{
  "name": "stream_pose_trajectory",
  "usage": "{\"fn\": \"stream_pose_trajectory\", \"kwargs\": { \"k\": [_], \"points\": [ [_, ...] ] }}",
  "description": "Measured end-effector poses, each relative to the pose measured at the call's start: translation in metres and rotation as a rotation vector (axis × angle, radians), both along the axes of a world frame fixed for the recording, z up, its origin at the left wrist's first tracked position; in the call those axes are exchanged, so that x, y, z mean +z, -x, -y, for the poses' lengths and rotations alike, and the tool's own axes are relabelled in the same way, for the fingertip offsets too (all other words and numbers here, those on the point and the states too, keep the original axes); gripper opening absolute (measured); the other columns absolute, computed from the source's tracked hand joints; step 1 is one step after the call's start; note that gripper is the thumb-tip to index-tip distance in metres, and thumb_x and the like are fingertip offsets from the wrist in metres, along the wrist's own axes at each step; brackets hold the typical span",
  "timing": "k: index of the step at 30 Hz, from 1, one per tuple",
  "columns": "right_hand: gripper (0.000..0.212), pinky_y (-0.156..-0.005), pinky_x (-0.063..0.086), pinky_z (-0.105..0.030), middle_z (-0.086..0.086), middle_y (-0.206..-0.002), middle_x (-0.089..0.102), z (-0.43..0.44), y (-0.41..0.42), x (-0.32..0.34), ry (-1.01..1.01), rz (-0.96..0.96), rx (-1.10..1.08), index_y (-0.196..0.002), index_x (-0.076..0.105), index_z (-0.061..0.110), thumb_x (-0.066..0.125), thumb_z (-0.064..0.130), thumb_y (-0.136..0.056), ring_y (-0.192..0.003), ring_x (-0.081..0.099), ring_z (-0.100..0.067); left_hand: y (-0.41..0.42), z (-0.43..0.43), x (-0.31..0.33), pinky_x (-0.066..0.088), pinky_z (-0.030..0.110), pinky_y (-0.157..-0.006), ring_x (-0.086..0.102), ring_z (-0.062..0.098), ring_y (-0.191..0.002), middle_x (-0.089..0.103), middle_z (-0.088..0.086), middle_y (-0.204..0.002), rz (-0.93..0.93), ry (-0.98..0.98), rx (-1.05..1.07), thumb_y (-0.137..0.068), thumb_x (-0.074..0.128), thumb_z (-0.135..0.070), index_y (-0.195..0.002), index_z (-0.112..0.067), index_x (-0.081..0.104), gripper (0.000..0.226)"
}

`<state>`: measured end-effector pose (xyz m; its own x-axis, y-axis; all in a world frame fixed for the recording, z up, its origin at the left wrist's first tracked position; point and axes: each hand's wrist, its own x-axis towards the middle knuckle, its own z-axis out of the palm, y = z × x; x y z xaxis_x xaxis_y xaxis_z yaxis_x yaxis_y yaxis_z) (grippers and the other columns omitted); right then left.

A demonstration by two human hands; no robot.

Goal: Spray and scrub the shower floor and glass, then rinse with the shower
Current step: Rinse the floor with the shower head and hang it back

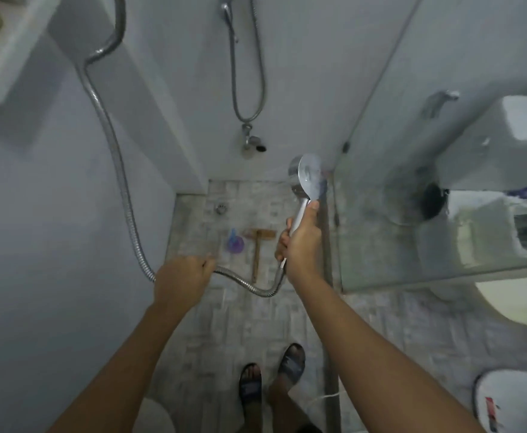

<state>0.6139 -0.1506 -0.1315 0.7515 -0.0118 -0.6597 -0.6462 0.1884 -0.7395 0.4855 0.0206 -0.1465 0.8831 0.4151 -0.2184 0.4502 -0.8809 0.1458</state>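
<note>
Nearest the viewer, two feet in dark slide sandals point(251, 382) are standing on the grey mottled tiled shower floor point(212, 323). Above them, the left hand point(182, 281) is curling its fingers round the flexible silver metal shower hose point(249, 284), gripping it where it is sagging into a low loop. To the right of that grip, the right hand point(301, 242) is wrapping tightly round the handle of the round chrome handheld shower head point(309, 176), thumb lying along the stem. The head is rising just past this fist, close beside the clear glass panel point(381, 214); whether water is flowing is unclear. Between the two grips and slightly beyond them, a wooden long-handled scrubbing brush point(257, 245) and a purple spray bottle point(234, 243) are lying side by side on the floor. Farther on, a small round metal drain point(221, 208) is sitting in the tiles, and a chrome wall tap point(251, 142) is hanging above it.
</note>
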Motion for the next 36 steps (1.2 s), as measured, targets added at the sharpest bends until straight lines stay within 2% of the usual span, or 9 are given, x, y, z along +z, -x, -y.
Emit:
{"fn": "stream_pose_trajectory", "kwargs": {
  "k": [5, 8, 12, 16, 22, 26, 30, 33, 36],
  "points": [
    [0.072, -0.04, 0.028, -0.022, -0.002, -0.05, 0.031, -0.032, 0.05, -0.038, -0.065, -0.115, 0.097, -0.069, 0.052, 0.015, 0.031, 0.081, -0.089, -0.037, 0.029, -0.016, 0.062, -0.029, -0.021, 0.039, 0.031, -0.048, 0.055, 0.029, -0.046, 0.059, 0.012, -0.054, -0.161, 0.004, 0.063, -0.095, 0.065, -0.024, -0.059, -0.006, 0.065, 0.041],
    [0.07, -0.041, 0.027, -0.022, -0.003, -0.05, 0.031, -0.049, 0.083, -0.059, -0.096, -0.169, 0.159, -0.066, 0.048, 0.017, 0.032, 0.082, -0.088, -0.036, 0.028, -0.015, 0.096, -0.039, -0.034, 0.035, 0.027, -0.038, 0.045, 0.023, -0.033, 0.047, 0.007, -0.041, -0.129, 0.034, 0.064, -0.081, 0.08, -0.011, -0.048, -0.009, 0.055, 0.041],
    [0.069, -0.041, 0.025, -0.021, -0.003, -0.05, 0.031, -0.062, 0.116, -0.069, -0.12, -0.223, 0.174, -0.063, 0.048, 0.017, 0.033, 0.079, -0.091, -0.036, 0.027, -0.016, 0.132, -0.051, -0.051, 0.026, 0.027, -0.046, 0.044, 0.022, -0.043, 0.044, 0.002, -0.047, -0.132, 0.017, 0.151, -0.099, 0.058, -0.034, -0.045, -0.019, 0.035, 0.06],
    [0.069, -0.04, 0.027, -0.02, -0.003, -0.051, 0.033, -0.068, 0.137, -0.076, -0.109, -0.232, 0.128, -0.064, 0.048, 0.018, 0.034, 0.08, -0.089, -0.035, 0.029, -0.015, 0.143, -0.06, -0.053, 0.012, 0.024, -0.043, 0.04, 0.019, -0.041, 0.038, -0.003, -0.045, -0.109, 0.02, 0.151, -0.099, 0.057, -0.033, -0.044, -0.024, 0.03, 0.062],
    [0.069, -0.041, 0.032, -0.022, -0.005, -0.05, 0.035, -0.061, 0.137, -0.083, -0.008, -0.145, 0.068, -0.065, 0.049, 0.015, 0.033, 0.076, -0.092, -0.038, 0.033, -0.016, 0.128, -0.052, -0.056, 0.026, 0.025, -0.04, 0.039, 0.016, -0.039, 0.027, -0.011, -0.042, -0.159, 0.077, 0.127, -0.094, 0.065, -0.024, -0.045, -0.018, 0.044, 0.054],
    [0.07, -0.04, 0.031, -0.023, -0.005, -0.049, 0.037, -0.039, 0.123, -0.092, 0.055, -0.125, 0.022, -0.072, 0.05, 0.01, 0.033, 0.074, -0.094, -0.038, 0.034, -0.017, 0.108, -0.029, -0.057, 0.03, 0.025, -0.027, 0.03, 0.013, -0.03, 0.002, -0.019, -0.05, -0.119, 0.07, -0.006, -0.067, 0.089, -0.006, -0.044, -0.025, 0.037, 0.06],
    [0.066, -0.041, 0.03, -0.026, -0.005, -0.05, 0.035, -0.008, 0.11, -0.098, 0.114, -0.071, -0.078, -0.068, 0.046, 0.013, 0.033, 0.071, -0.096, -0.038, 0.032, -0.016, 0.081, -0.003, -0.065, 0.036, 0.028, -0.039, 0.043, 0.02, -0.038, 0.031, -0.005, -0.04, -0.143, 0.049, -0.06, -0.086, 0.075, -0.013, -0.049, -0.018, 0.054, 0.043],
    [0.067, -0.04, 0.031, -0.026, -0.004, -0.048, 0.036, 0.019, 0.097, -0.103, 0.152, -0.072, -0.17, -0.065, 0.045, 0.014, 0.035, 0.074, -0.094, -0.038, 0.033, -0.017, 0.06, 0.02, -0.078, 0.035, 0.03, -0.054, 0.048, 0.022, -0.055, 0.058, 0.008, -0.058, -0.149, 0.077, 0.012, -0.101, 0.052, -0.033, -0.064, -0.008, 0.068, 0.047],
    [0.066, -0.041, 0.032, -0.028, -0.004, -0.048, 0.036, 0.045, 0.087, -0.108, 0.184, -0.068, -0.246, -0.066, 0.046, 0.014, 0.036, 0.074, -0.092, -0.04, 0.034, -0.018, 0.043, 0.038, -0.087, 0.033, 0.029, -0.054, 0.055, 0.023, -0.059, 0.06, 0.008, -0.063, -0.167, 0.076, -0.062, -0.103, 0.044, -0.036, -0.072, -0.006, 0.069, 0.05]
  ]
}}
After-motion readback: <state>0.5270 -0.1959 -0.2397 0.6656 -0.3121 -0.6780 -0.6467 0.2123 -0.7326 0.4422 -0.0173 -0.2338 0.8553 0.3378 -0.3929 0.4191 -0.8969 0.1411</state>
